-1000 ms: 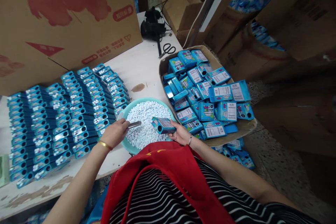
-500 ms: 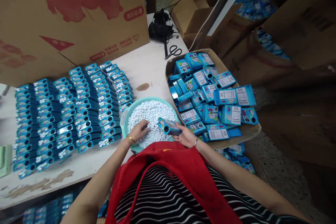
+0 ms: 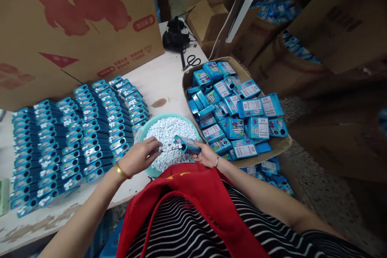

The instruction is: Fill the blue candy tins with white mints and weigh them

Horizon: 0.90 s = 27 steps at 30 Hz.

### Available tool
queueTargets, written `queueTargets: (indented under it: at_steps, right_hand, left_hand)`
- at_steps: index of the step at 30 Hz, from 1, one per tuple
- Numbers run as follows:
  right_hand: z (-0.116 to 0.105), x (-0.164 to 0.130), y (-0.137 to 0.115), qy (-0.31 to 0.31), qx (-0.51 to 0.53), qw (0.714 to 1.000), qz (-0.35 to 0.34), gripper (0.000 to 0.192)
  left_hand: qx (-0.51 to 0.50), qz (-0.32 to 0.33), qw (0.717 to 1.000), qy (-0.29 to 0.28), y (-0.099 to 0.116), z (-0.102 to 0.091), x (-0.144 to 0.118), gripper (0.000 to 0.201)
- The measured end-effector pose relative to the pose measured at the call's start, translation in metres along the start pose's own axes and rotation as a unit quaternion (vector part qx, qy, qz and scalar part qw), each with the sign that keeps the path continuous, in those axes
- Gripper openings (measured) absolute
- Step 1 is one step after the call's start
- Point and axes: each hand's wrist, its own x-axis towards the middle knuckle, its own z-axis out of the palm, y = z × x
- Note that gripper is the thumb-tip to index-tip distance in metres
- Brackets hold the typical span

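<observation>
My left hand (image 3: 139, 156) grips a small metal scoop (image 3: 165, 148) heaped with white candies and holds it level at the open end of a blue candy box (image 3: 188, 144). My right hand (image 3: 207, 156) grips that box, which lies on its side above a teal bowl (image 3: 142, 131) full of white candies (image 3: 169, 131). Both hands hover over the near half of the bowl.
Rows of filled blue boxes (image 3: 75, 133) cover the white table (image 3: 157, 76) to the left. A cardboard tray (image 3: 282, 147) of loose blue boxes sits to the right. Scissors (image 3: 191, 62) and a black device (image 3: 175, 34) lie at the back, beside a large carton (image 3: 75, 24).
My left hand dipped the scoop into the candies, then lifted it loaded to the box's open end. The right hand has kept the box over the bowl.
</observation>
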Motion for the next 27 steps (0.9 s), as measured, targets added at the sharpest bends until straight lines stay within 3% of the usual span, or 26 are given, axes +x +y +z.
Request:
queueTargets:
  at_steps: [6, 12, 17, 20, 23, 27]
  right_hand:
    - [-0.002, 0.001, 0.000, 0.017, -0.003, 1.000, -0.015, 0.020]
    - [0.000, 0.003, 0.002, 0.033, -0.011, 0.999, -0.035, 0.017]
    - [0.004, 0.004, 0.001, 0.031, -0.022, 0.999, -0.037, 0.017]
    - [0.009, 0.002, -0.001, 0.029, -0.037, 0.998, -0.043, 0.016]
    - [0.015, 0.000, -0.002, 0.049, -0.069, 0.994, -0.071, 0.015]
    - [0.019, -0.003, -0.004, 0.076, -0.084, 0.988, -0.105, 0.014]
  left_hand:
    - [0.164, -0.036, 0.985, -0.043, 0.041, -0.014, 0.012, 0.023]
    - [0.220, -0.048, 0.972, -0.068, 0.052, -0.016, 0.010, 0.019]
    - [0.253, -0.027, 0.965, -0.071, 0.057, -0.010, 0.007, 0.028]
    - [0.250, -0.026, 0.967, -0.052, 0.053, -0.012, 0.002, 0.034]
    - [0.242, -0.073, 0.966, -0.053, 0.037, -0.015, -0.005, 0.029]
    - [0.156, -0.111, 0.981, -0.022, 0.005, 0.001, -0.009, 0.031]
